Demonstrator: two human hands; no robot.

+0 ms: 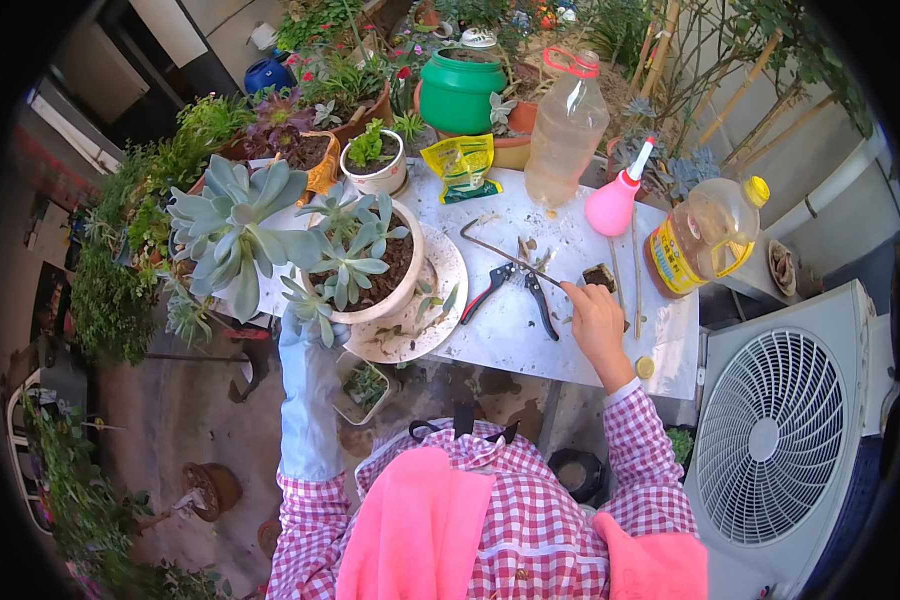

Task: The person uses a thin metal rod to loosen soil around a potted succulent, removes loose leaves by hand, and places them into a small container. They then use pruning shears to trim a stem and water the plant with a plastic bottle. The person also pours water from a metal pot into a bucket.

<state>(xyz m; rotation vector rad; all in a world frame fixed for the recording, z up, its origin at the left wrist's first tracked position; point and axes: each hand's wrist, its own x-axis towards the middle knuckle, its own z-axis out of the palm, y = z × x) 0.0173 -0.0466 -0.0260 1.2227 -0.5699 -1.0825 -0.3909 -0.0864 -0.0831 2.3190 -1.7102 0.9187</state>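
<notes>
My left hand (312,336), in a light blue glove, holds the near left side of a whitish flower pot (401,300); leaves and the pot's rim hide most of its fingers. Grey-green succulents (349,262) grow from the pot's brown soil, and a large rosette (244,229) leans out to the left. Under and beside the pot lies a round white saucer (446,300) with fallen leaves. My bare right hand (598,322) grips one end of a thin metal rod (506,255) with a bent far end. The rod crosses above open pruning shears (514,281) on the white-covered table (487,349).
Along the table's back stand a yellow packet (461,166), a clear bottle (566,135) and a pink squeeze bulb (613,204). A yellow-capped bottle (694,240) is at right, near two sticks (636,277) and a soil block (598,276). An outdoor fan unit (780,435) stands right.
</notes>
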